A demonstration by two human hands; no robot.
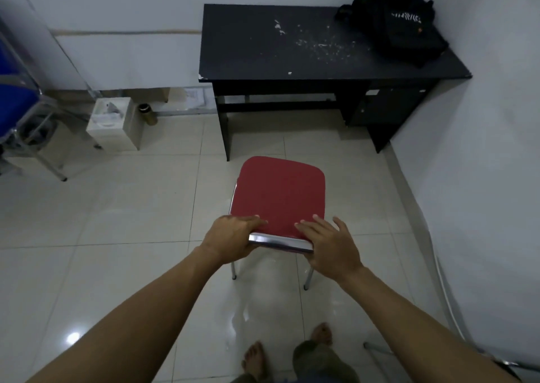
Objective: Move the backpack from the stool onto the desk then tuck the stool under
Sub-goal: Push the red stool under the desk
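Room: pale tiled floor (131,207), white walls, corner setting.
Stool: red-seated stool (280,195) stands on the tiles, apart from the desk (292,55), directly in front of its open knee space.
Backpack: black backpack (400,23) already lies on the desk's far right corner.
Left hand: left hand (230,239) clasps the seat's near-left edge.
Right hand: right hand (330,245) rests fingers spread on the near-right edge, not visibly closed.
Coming move: likely a straight push forward, away from both hands, both about equally near.

Backpack (404,21) on desk (263,58); stool (280,195) before desk
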